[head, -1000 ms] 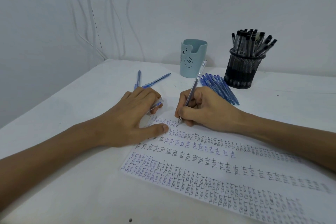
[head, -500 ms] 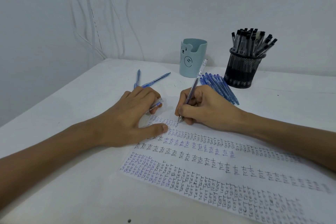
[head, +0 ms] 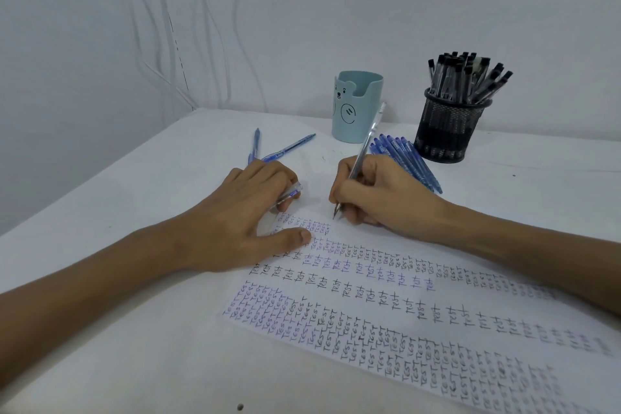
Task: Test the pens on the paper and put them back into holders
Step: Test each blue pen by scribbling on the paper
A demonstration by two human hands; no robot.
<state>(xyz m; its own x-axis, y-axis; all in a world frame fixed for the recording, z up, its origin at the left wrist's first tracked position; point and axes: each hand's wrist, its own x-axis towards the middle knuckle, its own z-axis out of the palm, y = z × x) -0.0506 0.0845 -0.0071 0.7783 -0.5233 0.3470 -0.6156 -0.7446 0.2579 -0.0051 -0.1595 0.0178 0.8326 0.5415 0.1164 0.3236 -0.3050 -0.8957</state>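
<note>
My right hand (head: 379, 191) grips a clear-barrelled pen (head: 366, 141), its tip touching the top of the paper (head: 396, 312), which is covered in rows of the word "test". My left hand (head: 235, 218) lies on the paper's top left corner, thumb flat, fingers curled over a pen cap (head: 290, 194). A light blue bear holder (head: 357, 106) stands at the back. Beside it on the right, a black mesh holder (head: 447, 131) is full of black pens. A bunch of blue pens (head: 408, 155) lies behind my right hand.
Two loose blue pens (head: 285, 148) lie on the white table (head: 117, 329) behind my left hand. White walls close off the back and left. The table's left edge runs diagonally.
The pen tip has shifted slightly to the right along the top line of writing. My left hand has stayed in place.
</note>
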